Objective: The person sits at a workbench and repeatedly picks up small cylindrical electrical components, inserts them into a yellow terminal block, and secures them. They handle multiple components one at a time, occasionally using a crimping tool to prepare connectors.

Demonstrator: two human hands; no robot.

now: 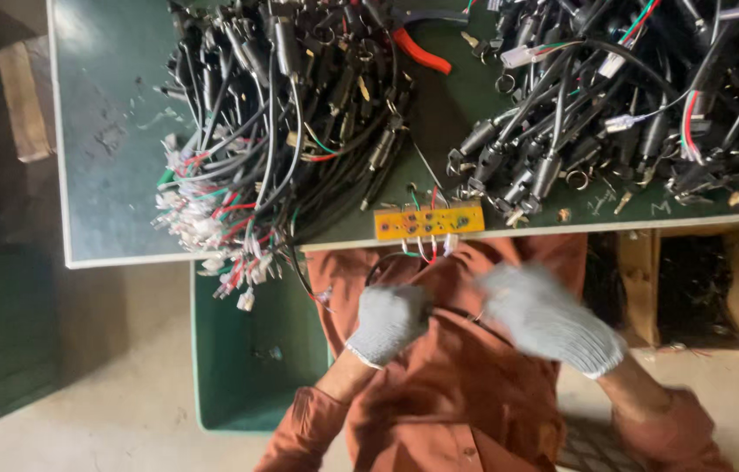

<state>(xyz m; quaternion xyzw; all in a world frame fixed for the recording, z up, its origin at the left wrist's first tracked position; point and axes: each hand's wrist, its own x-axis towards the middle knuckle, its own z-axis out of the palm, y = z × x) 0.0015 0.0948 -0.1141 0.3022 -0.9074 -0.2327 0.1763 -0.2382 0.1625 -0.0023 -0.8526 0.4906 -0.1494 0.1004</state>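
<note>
Both my hands wear grey knit gloves and sit in front of my orange shirt, below the table edge. My left hand (389, 322) is closed in a fist around a thin black cable (457, 312). The cable runs across to my right hand (551, 319), which is blurred with its fingers curled on the other end. Just above the hands, a small orange board (429, 221) lies at the edge of the green table (107, 131), with red, green and white wires plugged into its lower side.
A big heap of black cable harnesses with white plugs (273, 131) covers the table's left-middle, and a second heap (631, 96) lies on the right. Red-handled pliers (423, 51) lie between them. A green bin (242, 358) stands under the table, a wooden crate (693, 280) at the right.
</note>
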